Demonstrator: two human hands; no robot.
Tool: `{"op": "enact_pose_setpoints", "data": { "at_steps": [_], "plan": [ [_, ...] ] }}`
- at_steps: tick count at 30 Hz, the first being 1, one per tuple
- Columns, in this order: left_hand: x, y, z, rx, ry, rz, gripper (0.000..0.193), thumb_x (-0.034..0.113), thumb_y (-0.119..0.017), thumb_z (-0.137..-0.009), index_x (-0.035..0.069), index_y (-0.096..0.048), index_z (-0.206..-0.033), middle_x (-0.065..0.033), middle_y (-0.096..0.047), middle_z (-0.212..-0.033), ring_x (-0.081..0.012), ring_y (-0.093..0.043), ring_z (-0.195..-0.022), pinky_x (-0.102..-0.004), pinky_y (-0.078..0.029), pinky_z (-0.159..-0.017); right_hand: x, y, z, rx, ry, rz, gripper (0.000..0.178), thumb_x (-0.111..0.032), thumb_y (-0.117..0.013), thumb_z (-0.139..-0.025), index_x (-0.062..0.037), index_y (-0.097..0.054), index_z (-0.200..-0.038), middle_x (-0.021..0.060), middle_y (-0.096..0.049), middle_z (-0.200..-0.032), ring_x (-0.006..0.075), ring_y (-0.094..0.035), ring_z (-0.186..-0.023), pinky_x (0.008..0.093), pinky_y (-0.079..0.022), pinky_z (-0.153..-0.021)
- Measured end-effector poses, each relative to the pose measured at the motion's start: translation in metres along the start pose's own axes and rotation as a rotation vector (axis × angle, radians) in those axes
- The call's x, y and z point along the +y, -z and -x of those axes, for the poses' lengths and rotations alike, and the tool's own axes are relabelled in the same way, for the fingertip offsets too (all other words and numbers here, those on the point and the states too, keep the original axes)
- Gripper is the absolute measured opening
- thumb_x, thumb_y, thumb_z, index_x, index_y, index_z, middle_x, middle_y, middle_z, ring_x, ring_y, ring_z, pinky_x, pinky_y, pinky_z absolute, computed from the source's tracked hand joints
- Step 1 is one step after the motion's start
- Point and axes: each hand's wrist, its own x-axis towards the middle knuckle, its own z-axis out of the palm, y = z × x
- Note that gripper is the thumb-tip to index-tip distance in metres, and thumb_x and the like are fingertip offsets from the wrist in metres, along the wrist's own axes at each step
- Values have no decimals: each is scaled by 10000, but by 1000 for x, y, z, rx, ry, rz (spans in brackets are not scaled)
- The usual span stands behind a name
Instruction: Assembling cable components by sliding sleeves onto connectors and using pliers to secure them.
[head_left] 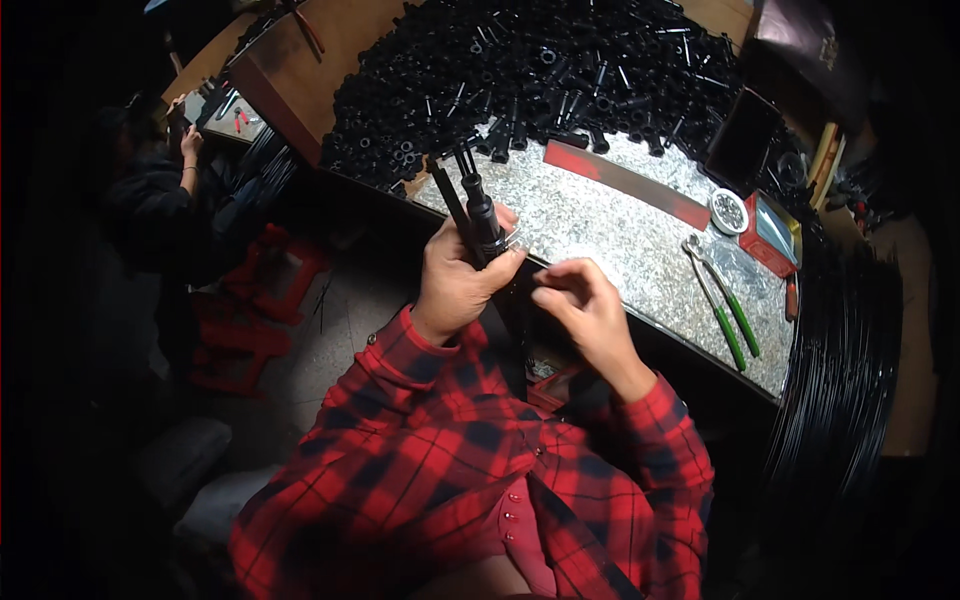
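My left hand (452, 280) is closed around a black tubular part (483, 215) with a stepped collar and thin prongs at its upper end. A slim black rod (452, 205) stands beside it in the same grip. My left thumb presses against the tube's lower section, where small shiny bits of metal show. Just to the right, apart from the tube, is my right hand (588, 312). Its fingers are curled, with thumb and forefinger close together; anything between them is too small to make out. Both hands are over the near edge of the speckled worktop (640, 260).
A large heap of black tubular parts (540, 75) covers the back. On the worktop are a red-edged flat bar (625, 185), a round white tub (728, 212), a red box (770, 235) and green-handled pliers (735, 315). Black wires (835, 350) hang at right. A co-worker (165, 200) is at far left.
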Motion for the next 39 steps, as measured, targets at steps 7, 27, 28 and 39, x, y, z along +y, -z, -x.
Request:
{"op": "enact_pose_setpoints", "data": {
  "at_steps": [7, 27, 28, 39],
  "plan": [
    [-3, -5, -2, -90, 19, 343, 182, -32, -562, -794, 42, -469, -932, -86, -558, -850, -145, -573, -732, -272, -468, -692, -40, 79, 30, 199, 396, 825, 216, -46, -662, -775, 19, -539, -940, 143, -572, -887, 266, -585, -807, 311, -474, -717],
    [-12, -19, 26, -236, 132, 342, 188, 6, -575, -847, 73, -410, -788, -63, -544, -645, -76, -458, -511, -219, -378, -469, -25, 180, 63, 382, 235, 1773, 200, -169, -593, -855, 0, -491, -824, 178, -539, -859, 323, -543, -766, 397, -446, -644],
    [-12, -19, 27, -258, 153, 409, 189, 17, -577, -853, 74, -408, -793, -73, -556, -656, -78, -459, -512, -220, -382, -472, -25, 177, 66, 378, 230, 1766, 200, -169, -593, -855, 0, -491, -824, 178, -539, -859, 323, -543, -766, 397, -446, -644],
    [-22, -22, 38, -382, 231, 497, 255, 55, -640, -837, 81, -387, -849, -86, -580, -689, -75, -463, -541, -220, -397, -511, -59, 96, 68, 191, 615, 1432, 134, -83, -622, -793, -22, -522, -858, 148, -553, -983, 287, -570, -837, 394, -460, -742]
  ]
}}
